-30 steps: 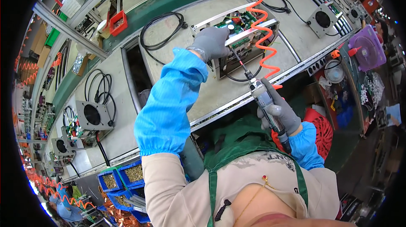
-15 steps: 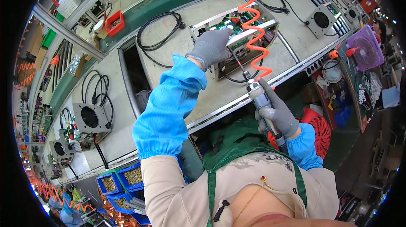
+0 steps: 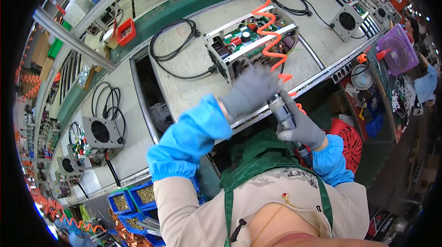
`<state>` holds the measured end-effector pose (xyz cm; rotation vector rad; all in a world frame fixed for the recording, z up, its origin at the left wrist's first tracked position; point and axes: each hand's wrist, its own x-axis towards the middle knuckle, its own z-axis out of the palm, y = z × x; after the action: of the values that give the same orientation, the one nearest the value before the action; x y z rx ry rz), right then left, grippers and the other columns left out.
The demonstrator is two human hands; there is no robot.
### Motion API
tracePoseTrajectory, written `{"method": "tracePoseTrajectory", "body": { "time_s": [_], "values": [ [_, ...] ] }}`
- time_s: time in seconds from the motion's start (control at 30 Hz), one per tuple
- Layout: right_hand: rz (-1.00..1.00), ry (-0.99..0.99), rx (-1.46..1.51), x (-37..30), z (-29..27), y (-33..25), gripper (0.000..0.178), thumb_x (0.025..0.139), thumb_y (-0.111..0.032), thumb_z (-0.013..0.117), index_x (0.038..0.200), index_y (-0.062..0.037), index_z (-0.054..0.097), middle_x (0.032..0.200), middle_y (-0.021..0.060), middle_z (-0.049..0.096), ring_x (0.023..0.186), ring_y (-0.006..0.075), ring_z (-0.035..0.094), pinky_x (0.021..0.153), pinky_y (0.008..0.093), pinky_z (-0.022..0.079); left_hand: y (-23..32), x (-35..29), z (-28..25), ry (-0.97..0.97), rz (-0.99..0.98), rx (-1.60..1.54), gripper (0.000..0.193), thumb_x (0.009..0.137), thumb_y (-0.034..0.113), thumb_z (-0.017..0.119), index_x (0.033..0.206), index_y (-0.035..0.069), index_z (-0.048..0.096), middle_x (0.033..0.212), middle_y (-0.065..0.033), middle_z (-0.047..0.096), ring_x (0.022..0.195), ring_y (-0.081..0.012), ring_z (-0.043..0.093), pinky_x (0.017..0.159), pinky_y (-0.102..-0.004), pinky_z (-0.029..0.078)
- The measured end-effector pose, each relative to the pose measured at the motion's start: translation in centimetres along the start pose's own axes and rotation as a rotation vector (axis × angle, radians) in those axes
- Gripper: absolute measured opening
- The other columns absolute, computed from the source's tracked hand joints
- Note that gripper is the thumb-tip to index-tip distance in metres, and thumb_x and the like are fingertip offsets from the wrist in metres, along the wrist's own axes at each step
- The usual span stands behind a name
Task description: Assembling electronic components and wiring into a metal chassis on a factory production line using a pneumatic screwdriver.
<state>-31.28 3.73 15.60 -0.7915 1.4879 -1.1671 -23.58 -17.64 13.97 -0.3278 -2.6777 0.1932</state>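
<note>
My right hand [image 3: 304, 126], in a grey glove, is wrapped round a power screwdriver [image 3: 282, 112] with a silver-grey body, held at the near edge of the bench. My left hand [image 3: 251, 91], also gloved in grey, is smeared by motion just beside the screwdriver's front end. It hides the bit, and its fingers cannot be made out. Beyond it on the bench sits an open metal chassis [image 3: 222, 57] with green circuit boards, seen from above, and a silver rail across its top. An orange coiled hose [image 3: 270, 14] hangs in front of the chassis.
A black power cable [image 3: 156, 56] lies coiled left of the chassis. Fan-fronted metal units [image 3: 100, 129] stand further left and another [image 3: 347, 20] at right. Blue bins [image 3: 146, 193] of small brass-coloured parts sit at lower left; a red tray [image 3: 126, 31] is at far left.
My left hand has left the chassis and come back toward me, to the screwdriver's tip. The screwdriver has drawn away from the chassis, and the chassis has turned slightly.
</note>
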Motion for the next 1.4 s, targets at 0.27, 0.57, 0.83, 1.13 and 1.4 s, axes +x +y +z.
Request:
{"method": "tracePoseTrajectory", "body": {
  "time_s": [0.27, 0.57, 0.83, 1.13, 1.4],
  "values": [
    [-0.897, 0.431, -0.993, -2.8, 2.0, -2.0, 0.037, 0.068, -0.013, 0.07, 0.103, -0.013, 0.061, 0.078, 0.0083, 0.055, 0.068, 0.0243, 0.056, 0.06, 0.039, 0.044, 5.4, -5.9, 0.5, -0.281, -0.646, -0.684, 0.041, 0.065, 0.039, 0.078, 0.087, 0.006, 0.067, 0.071, -0.0118, 0.065, 0.068, -0.0302, 0.064, 0.062, -0.0399, 0.049],
    [-0.367, 0.353, -0.675, -1.3, 0.1, 0.9, 0.066, 0.075, -0.037, 0.074, 0.128, -0.005, 0.049, 0.099, 0.0142, 0.063, 0.078, 0.0218, 0.065, 0.076, 0.0335, 0.053, 9.5, -6.4, 2.7, -0.214, -0.808, -1.932, 0.045, 0.077, 0.019, 0.076, 0.115, 0.001, 0.06, 0.102, -0.0046, 0.065, 0.088, -0.0145, 0.06, 0.078, -0.0292, 0.048],
    [-0.29, -0.43, 0.653, 1.3, -2.0, -1.6, 0.059, 0.074, -0.013, 0.071, 0.128, -0.0056, 0.047, 0.094, 0.0063, 0.059, 0.09, 0.0145, 0.056, 0.081, 0.0334, 0.047, 11.6, -4.9, 3.1, -0.065, -0.906, -2.332, 0.09, 0.071, 0.005, 0.077, 0.143, 0.012, 0.024, 0.126, -0.0056, 0.047, 0.113, -0.0168, 0.049, 0.091, -0.0339, 0.044],
    [-0.426, -0.063, 0.187, 11.1, -5.8, 2.1, 0.054, 0.071, -0.01, 0.078, 0.119, -0.007, 0.054, 0.099, 0.0019, 0.06, 0.09, 0.011, 0.057, 0.08, 0.0275, 0.047, 7.4, 1.7, 7.9, 0.363, -1.092, -1.663, 0.058, 0.079, 0.008, 0.069, 0.132, 0.002, 0.046, 0.124, -0.0128, 0.055, 0.112, -0.0217, 0.054, 0.096, -0.034, 0.043],
    [-1.615, 0.519, -0.651, 16.5, -11.1, 6.0, 0.023, 0.066, -0.002, 0.073, 0.086, -0.0042, 0.062, 0.077, 0.0097, 0.061, 0.072, 0.025, 0.061, 0.07, 0.0363, 0.05, 7.7, -0.7, 12.5, 1.17, -1.156, -2.237, 0.025, 0.089, 0.0, 0.047, 0.111, -0.002, 0.058, 0.108, -0.0103, 0.062, 0.099, -0.0212, 0.061, 0.087, -0.0328, 0.05]
  ]
}}
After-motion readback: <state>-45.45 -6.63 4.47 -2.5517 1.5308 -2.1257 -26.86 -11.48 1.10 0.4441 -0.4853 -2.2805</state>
